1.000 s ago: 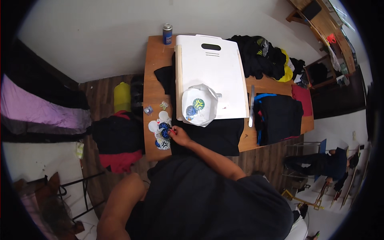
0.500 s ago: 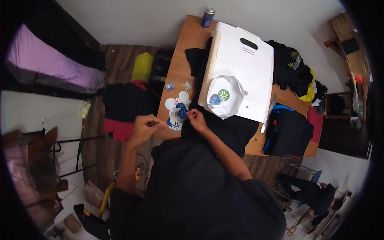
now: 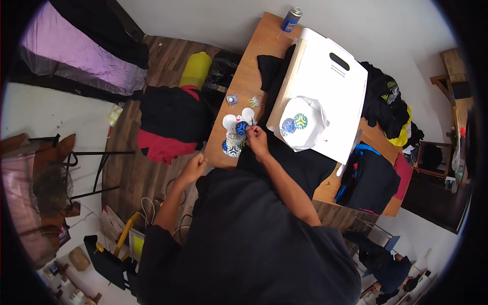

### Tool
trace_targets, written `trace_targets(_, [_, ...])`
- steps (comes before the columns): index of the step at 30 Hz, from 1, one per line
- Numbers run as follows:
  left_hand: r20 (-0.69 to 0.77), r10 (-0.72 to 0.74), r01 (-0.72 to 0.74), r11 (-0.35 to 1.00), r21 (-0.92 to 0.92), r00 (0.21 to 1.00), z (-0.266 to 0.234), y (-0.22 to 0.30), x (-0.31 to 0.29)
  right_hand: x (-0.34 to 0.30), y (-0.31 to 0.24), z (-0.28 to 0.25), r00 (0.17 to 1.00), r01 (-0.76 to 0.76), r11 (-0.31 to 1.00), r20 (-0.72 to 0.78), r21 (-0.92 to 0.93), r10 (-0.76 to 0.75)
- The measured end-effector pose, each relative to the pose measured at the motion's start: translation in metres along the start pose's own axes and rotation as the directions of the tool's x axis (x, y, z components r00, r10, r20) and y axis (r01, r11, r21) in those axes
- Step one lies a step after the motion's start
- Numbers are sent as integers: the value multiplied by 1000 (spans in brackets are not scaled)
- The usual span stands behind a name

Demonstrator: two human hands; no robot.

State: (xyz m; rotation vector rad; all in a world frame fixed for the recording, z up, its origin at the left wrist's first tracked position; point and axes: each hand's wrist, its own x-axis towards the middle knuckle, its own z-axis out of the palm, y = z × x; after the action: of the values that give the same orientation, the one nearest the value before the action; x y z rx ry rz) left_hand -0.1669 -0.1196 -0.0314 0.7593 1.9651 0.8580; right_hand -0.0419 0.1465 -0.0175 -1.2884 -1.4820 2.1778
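My right hand (image 3: pixel 257 142) is at the left part of the table, its fingertips pinched beside a round blue patterned piece (image 3: pixel 241 128). A thin dark tip shows above the fingers, too small to name. Around it lie several round flat pieces, among them a plain white disc (image 3: pixel 230 121) and a black-and-white patterned disc (image 3: pixel 233 149). My left hand (image 3: pixel 194 168) is closed with curled fingers, just off the table's near left corner; whatever it may hold is hidden. A white bag-like container (image 3: pixel 316 137) with round blue and green patterned pieces in it sits to the right.
The wooden table (image 3: pixel 249 61) bears a white board (image 3: pixel 333 84) with a slot, black cloth (image 3: pixel 290 170), a blue can (image 3: pixel 291 20) and a small bottle (image 3: pixel 232 99). Dark garments (image 3: pixel 373 178) lie at the right. Beside the table stand black-and-red cloth (image 3: pixel 173 122) and a yellow bundle (image 3: pixel 195 70).
My left hand has moved down and away from the round pieces, and its fingers have curled in. My right hand stays pinched by the blue piece. The whole view has turned slightly.
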Motion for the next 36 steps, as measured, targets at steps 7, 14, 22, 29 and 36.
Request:
trace_targets(7, [-101, 208, -216, 973, -76, 973, 5, 25, 93, 24, 64, -16, 988, 136, 956, -30, -260, -149])
trace_targets(14, [-498, 318, -67, 886, 458, 807, 24, 74, 142, -9, 89, -37, 993, 113, 878, 30, -465, -112])
trace_targets(22, [-429, 144, 69, 893, 445, 892, 36, 80, 133, -49, 82, -72, 998, 46, 969, 60, -244, -32])
trace_targets(29, [-479, 296, -14, 861, 508, 826, 46, 76, 132, -61, 79, -82, 998, 57, 983, -13, -173, -60])
trace_targets(36, [-641, 10, 185, 954, 236, 767, 43, 69, 143, -63, 78, -82, 997, -17, 988, -80, -150, 5])
